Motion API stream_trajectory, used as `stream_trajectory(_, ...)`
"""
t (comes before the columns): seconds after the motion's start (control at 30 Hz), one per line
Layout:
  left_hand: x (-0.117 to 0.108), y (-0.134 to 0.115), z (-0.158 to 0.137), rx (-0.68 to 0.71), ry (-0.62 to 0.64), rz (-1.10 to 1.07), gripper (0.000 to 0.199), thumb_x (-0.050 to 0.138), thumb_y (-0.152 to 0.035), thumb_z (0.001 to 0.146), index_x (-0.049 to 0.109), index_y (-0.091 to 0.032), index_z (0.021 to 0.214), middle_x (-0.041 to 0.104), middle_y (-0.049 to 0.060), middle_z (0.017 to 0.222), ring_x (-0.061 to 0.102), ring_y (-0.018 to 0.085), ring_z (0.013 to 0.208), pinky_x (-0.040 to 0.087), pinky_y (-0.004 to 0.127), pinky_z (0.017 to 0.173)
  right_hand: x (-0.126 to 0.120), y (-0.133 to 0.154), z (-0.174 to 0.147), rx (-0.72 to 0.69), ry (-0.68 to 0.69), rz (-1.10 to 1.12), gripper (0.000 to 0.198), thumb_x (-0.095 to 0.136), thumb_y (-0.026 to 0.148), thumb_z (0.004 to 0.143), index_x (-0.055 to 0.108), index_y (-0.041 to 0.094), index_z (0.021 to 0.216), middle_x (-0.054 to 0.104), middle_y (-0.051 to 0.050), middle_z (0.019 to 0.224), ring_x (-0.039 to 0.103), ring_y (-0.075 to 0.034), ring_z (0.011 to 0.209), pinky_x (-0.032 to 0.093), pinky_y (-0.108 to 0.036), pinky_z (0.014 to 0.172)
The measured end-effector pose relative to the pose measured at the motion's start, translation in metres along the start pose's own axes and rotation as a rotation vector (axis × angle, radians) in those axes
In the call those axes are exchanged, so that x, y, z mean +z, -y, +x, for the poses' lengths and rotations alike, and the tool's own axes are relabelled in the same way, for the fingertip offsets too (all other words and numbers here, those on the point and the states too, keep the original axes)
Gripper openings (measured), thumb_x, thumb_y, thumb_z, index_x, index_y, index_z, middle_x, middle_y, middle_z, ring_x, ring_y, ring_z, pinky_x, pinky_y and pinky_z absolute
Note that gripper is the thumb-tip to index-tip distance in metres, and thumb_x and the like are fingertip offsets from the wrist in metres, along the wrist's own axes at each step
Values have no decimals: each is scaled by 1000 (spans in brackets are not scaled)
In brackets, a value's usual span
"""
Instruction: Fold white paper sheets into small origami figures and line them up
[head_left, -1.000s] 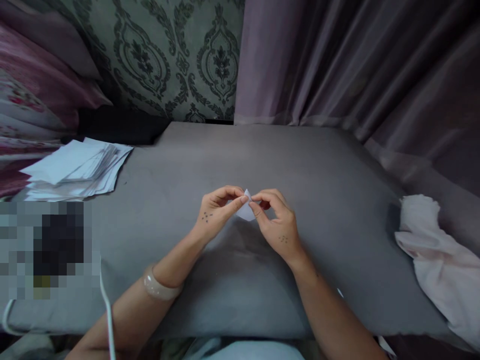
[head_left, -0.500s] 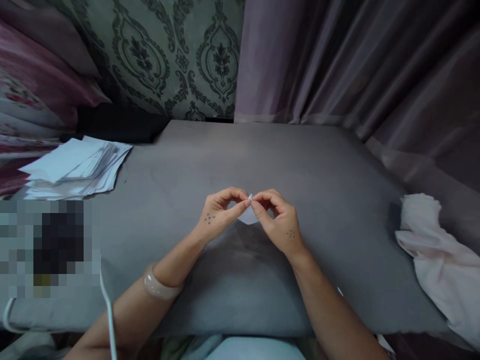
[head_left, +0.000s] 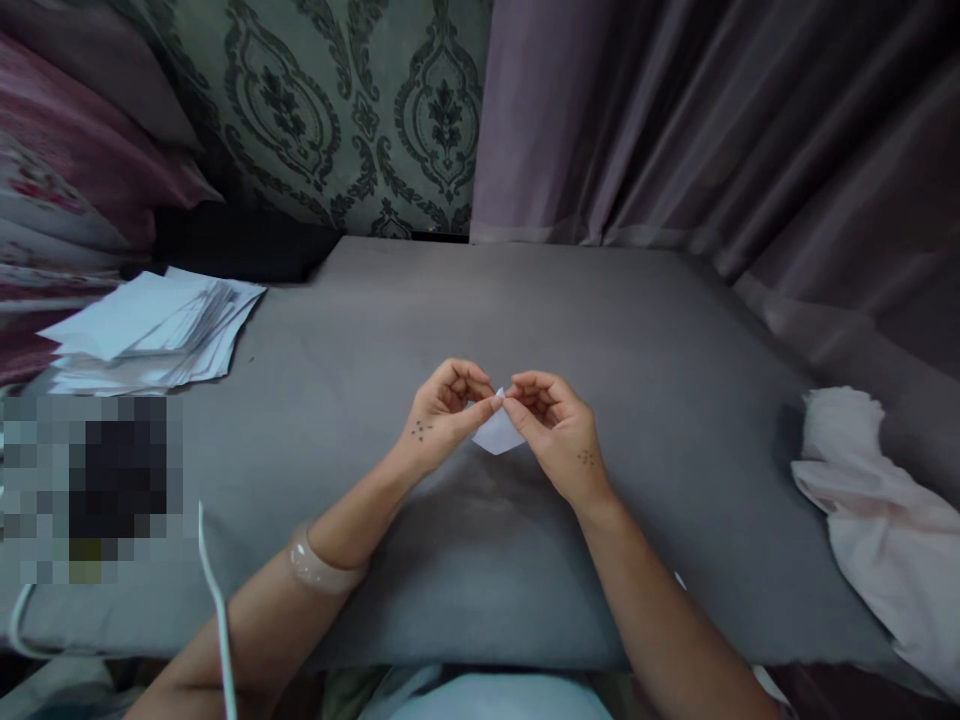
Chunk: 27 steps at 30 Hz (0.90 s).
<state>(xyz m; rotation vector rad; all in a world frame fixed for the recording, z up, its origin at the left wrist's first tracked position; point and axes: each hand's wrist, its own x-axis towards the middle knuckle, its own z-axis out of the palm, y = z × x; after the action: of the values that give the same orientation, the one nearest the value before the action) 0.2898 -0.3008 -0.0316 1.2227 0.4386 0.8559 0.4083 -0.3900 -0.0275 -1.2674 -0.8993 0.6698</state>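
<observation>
White paper piece (head_left: 498, 437), pinched at its pointed top by left hand (head_left: 442, 415) and right hand (head_left: 564, 438), thumb tips nearly meeting, other fingers curled behind. Held over the middle of the grey counter (head_left: 480, 305), lower corner toward the near edge. To the left, stacked white sheets (head_left: 150, 330) just in front of black cloth (head_left: 240, 243); at far right, crumpled pale cloth (head_left: 877, 500). Behind, purple curtain (head_left: 540, 130).

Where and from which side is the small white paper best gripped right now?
Probably pinch the white paper at its lower corner, coming from the person's side: that wide part shows uncovered, while the left hand and right hand crowd its narrow upper tip. It looks thin, so squeeze lightly.
</observation>
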Motion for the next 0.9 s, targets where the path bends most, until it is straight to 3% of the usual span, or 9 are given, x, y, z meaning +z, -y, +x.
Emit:
stream_trajectory(0.3,-3,2,0,-73,91,-19,33,78,-22,73,58,-17,99,62,-1,74,58,9,70,45,23,69,0,-3,1,133,-15,67,25,72,30,75,64,23,98,64,0,83,60,-11,74,51,-26,69)
stream_trajectory(0.43,2,2,0,-202,51,-39,33,81,-24,69,59,-16,93,64,-1,75,58,9,69,45,23,69,3,-7,3,167,-98,84,27,72,31,73,64,21,97,63,1,80,59,-10,69,49,-24,64)
stream_trajectory(0.6,6,0,-2,-382,90,34,29,82,-31,65,64,-13,78,65,1,72,59,11,65,45,25,65,1,-8,6,171,-213,98,31,73,36,71,63,21,96,66,-1,82,61,-12,72,50,-26,67)
stream_trajectory(0.77,5,-2,-3,-403,66,37,27,81,-33,65,66,-12,75,66,2,69,58,10,61,45,25,63,-4,-2,6,339,-45,132,32,70,48,74,70,19,86,66,-2,72,58,-12,62,44,-25,58)
stream_trajectory(0.9,3,0,-2,-401,93,43,27,81,-35,66,69,-13,76,66,2,71,58,11,63,44,25,65,-6,-1,5,308,-41,59,26,73,46,71,75,20,75,68,-2,69,57,-13,62,43,-26,58)
